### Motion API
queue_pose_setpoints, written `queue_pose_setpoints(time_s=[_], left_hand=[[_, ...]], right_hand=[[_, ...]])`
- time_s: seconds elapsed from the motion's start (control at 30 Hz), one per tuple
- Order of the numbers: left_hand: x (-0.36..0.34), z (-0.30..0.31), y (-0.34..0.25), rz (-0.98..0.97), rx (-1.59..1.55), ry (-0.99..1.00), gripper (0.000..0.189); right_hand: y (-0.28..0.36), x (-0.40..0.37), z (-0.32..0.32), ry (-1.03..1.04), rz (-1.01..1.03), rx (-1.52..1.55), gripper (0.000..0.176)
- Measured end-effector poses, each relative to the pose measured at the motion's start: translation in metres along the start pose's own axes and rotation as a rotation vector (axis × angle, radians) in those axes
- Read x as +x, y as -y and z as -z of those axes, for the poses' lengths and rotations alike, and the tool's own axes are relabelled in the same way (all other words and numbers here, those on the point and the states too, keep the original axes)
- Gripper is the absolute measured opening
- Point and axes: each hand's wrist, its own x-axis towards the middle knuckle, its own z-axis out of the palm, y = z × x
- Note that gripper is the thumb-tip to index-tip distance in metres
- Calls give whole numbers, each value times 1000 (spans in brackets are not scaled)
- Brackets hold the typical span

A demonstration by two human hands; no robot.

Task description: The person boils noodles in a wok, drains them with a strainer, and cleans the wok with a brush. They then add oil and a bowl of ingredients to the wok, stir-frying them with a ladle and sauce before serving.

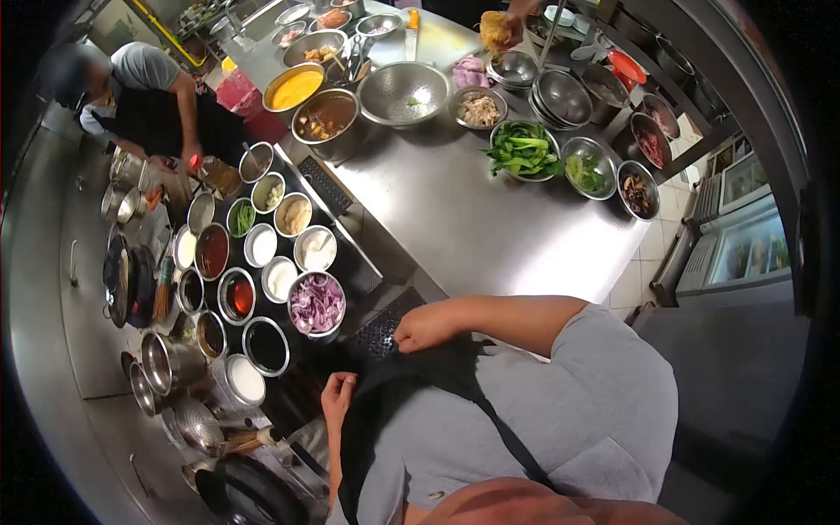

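I wear a grey T-shirt and a black apron [420,411]. My right hand [427,328] is closed in a fist on the apron's upper edge, with the forearm reaching in from the right. My left hand [337,392] is lower, its fingers curled on the apron's left edge. Just beyond both hands a bowl of sliced red onion [317,304] stands among several round steel containers of sauces and seasonings [236,293]. A black wok [254,490] sits below my left hand.
The steel worktable [490,227] carries bowls of greens [523,150], meats, a colander [404,92] and a pot of yellow liquid [294,87]. Another person in a grey shirt and black apron [149,101] works at the far left. Someone's hand [503,26] holds food at the top.
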Motion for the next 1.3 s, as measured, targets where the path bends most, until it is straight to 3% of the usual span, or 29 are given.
queue_pose_setpoints(time_s=[0.13,0.2,0.23,0.3,0.5,0.6,0.9,0.97,1.03,1.17,1.23,1.3], left_hand=[[1,-5,-1,25,118,-16,16],[0,-9,-18,221,319,13,17],[-1,-8,-13,230,325,18,17],[4,-7,-3,86,161,36,16],[13,-10,-9,38,190,53,16],[16,-7,7,44,71,61,16],[17,-1,9,48,117,52,14],[16,-7,-25,59,80,45,14],[25,-6,-48,25,48,61,15],[71,-4,-79,-381,307,112,24],[88,-15,-114,-306,282,162,27],[115,-26,-122,-380,229,181,27]], right_hand=[[-14,7,-5,33,-17,27,30],[-18,4,-5,16,-2,39,29],[-18,2,-4,1,13,32,29],[-23,2,-7,4,5,44,29],[-27,-3,-6,-15,3,71,30],[-31,-3,-8,-45,17,82,30],[-32,-17,-14,-129,-74,93,34],[-47,-22,-19,-232,-119,116,36],[-65,-31,-23,-281,-217,121,36],[-105,-56,-47,-384,-414,-16,38],[-102,-73,-56,-290,-524,-19,38],[-86,-88,-63,-242,-560,29,38]])
